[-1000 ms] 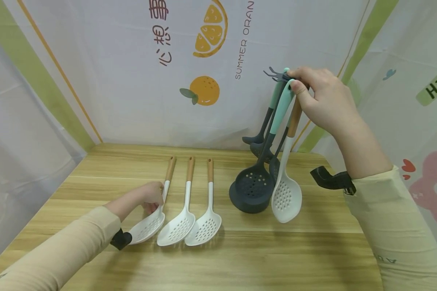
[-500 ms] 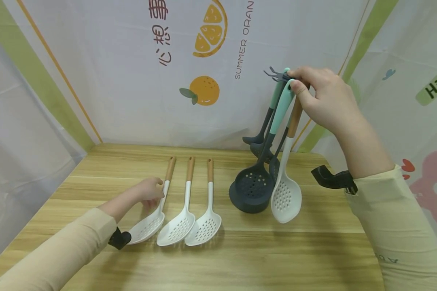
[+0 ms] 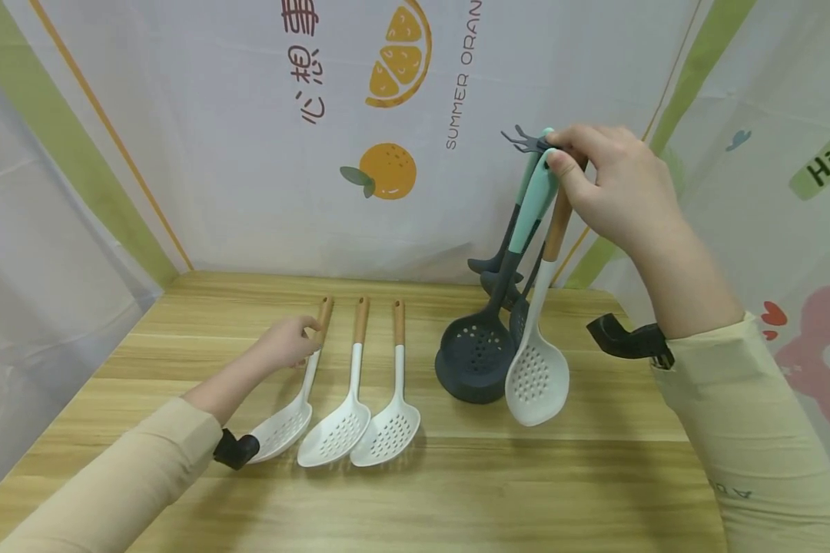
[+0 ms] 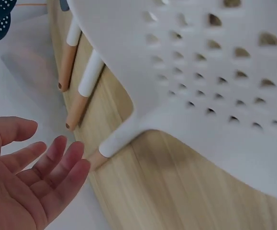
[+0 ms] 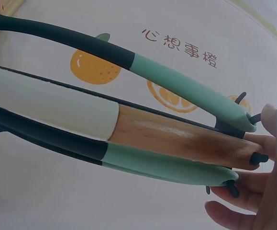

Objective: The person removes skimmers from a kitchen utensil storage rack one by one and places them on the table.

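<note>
Three white slotted spoons with wooden handles lie side by side on the table: a left one [image 3: 283,430], a middle one [image 3: 339,434] and a right one [image 3: 390,434]. My left hand [image 3: 283,343] hovers beside the left spoon's handle; in the left wrist view its fingers [image 4: 64,163] are loosely spread with nothing between them. At the right, my right hand [image 3: 615,180] grips the hooked top of a dark utensil rack [image 3: 523,143]. From its hooks hang a white slotted spoon [image 3: 538,380], a dark skimmer [image 3: 477,342] with a mint handle, and several dark utensils behind.
The wooden table [image 3: 456,491] ends at a white curtain [image 3: 249,200] printed with oranges, close behind the rack. Black wrist mounts sit at the left cuff [image 3: 204,418] and right cuff [image 3: 712,346].
My left hand has let go of the left spoon's neck and moved up toward its wooden handle. The hanging white spoon has shifted slightly left as the rack turned a little.
</note>
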The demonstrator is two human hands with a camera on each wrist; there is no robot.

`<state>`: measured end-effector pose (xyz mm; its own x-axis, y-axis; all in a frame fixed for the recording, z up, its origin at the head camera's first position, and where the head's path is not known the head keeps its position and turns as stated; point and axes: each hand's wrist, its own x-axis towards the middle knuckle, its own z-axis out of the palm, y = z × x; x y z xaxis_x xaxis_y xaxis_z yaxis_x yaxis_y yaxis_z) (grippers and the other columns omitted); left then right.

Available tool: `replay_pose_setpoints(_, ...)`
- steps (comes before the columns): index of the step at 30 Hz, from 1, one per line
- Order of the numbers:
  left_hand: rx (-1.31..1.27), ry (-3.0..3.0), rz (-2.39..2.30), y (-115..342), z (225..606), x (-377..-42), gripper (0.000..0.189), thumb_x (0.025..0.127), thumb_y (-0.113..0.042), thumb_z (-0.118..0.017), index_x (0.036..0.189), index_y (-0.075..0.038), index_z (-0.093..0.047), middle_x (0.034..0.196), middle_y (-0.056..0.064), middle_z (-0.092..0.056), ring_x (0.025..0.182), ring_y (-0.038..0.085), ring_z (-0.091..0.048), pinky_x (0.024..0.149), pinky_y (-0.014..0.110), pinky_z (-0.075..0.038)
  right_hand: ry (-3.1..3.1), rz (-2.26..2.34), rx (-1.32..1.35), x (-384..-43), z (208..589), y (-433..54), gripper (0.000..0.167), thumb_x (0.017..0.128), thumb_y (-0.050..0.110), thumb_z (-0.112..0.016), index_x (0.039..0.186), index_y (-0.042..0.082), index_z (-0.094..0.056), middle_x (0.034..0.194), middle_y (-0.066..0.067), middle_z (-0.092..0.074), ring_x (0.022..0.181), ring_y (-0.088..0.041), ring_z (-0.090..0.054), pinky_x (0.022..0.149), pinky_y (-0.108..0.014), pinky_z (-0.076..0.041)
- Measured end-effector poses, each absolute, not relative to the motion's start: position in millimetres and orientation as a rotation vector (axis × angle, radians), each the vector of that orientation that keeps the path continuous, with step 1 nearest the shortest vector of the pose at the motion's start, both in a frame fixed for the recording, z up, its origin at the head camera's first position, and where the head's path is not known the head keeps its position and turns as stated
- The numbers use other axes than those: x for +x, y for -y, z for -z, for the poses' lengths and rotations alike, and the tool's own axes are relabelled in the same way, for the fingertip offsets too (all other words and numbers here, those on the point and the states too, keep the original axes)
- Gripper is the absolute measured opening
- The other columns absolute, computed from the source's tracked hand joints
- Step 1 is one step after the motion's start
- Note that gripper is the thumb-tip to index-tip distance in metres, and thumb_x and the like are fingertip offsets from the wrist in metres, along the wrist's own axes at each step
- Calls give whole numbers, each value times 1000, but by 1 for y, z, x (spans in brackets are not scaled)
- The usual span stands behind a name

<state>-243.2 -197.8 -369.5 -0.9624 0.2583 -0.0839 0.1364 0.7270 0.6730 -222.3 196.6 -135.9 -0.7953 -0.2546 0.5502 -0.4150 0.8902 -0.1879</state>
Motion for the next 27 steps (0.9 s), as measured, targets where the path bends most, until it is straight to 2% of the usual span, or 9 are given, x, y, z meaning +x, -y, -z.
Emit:
replay_pose_setpoints(3, 379, -2809, -1055, 192, 366, -243, 42, 90, -4, -52, 127, 15, -49, 67, 10, -56, 51, 15, -51, 47, 24, -41, 2517, -406, 471, -223, 136, -195, 43, 101, 41, -39, 130, 16, -58, 110, -7, -58, 110, -29, -43, 75, -50, -35)
replay_pose_setpoints(7, 415, -2875, -1048, 181, 363, -244, 39, 90, -6, -53, 125, 11, -54, 64, 2, -48, 47, 10, -38, 43, 22, -32, 2508, -409, 456, -223, 136, -193, 42, 101, 42, -41, 128, 16, -59, 116, -7, -57, 110, -29, -43, 76, -51, -36)
replay_pose_setpoints(12, 442, -2932, -1075, 170, 359, -247, 36, 89, -6, -54, 122, 8, -58, 69, 4, -54, 48, 11, -38, 44, 24, -34, 2500, -404, 440, -222, 136, -192, 42, 100, 43, -41, 126, 15, -61, 123, -8, -56, 112, -30, -44, 78, -53, -37)
replay_pose_setpoints(18, 446, -2971, -1169, 156, 351, -253, 34, 89, -6, -52, 120, 4, -62, 82, 9, -63, 47, 11, -39, 44, 25, -34, 2477, -412, 434, -223, 137, -191, 43, 100, 43, -42, 125, 14, -61, 124, -10, -55, 113, -31, -44, 78, -53, -38)
replay_pose_setpoints(20, 457, -2989, -1180, 150, 346, -254, 33, 90, -8, -53, 119, 2, -63, 85, 10, -64, 50, 13, -42, 45, 26, -35, 2462, -423, 434, -224, 138, -191, 43, 100, 43, -43, 126, 14, -62, 123, -9, -56, 112, -30, -45, 78, -52, -38)
replay_pose_setpoints(24, 487, -2990, -1220, 138, 339, -255, 31, 92, -13, -55, 119, 0, -64, 91, 10, -66, 70, 20, -56, 56, 31, -45, 2443, -435, 426, -225, 140, -190, 42, 100, 43, -44, 125, 15, -63, 123, -9, -57, 112, -31, -45, 78, -52, -38)
replay_pose_setpoints(27, 521, -2990, -1253, 130, 335, -255, 30, 93, -13, -56, 119, -1, -64, 92, 9, -66, 82, 22, -60, 65, 34, -49, 2436, -427, 412, -225, 140, -189, 43, 99, 44, -45, 125, 15, -63, 124, -10, -57, 114, -32, -46, 78, -52, -38)
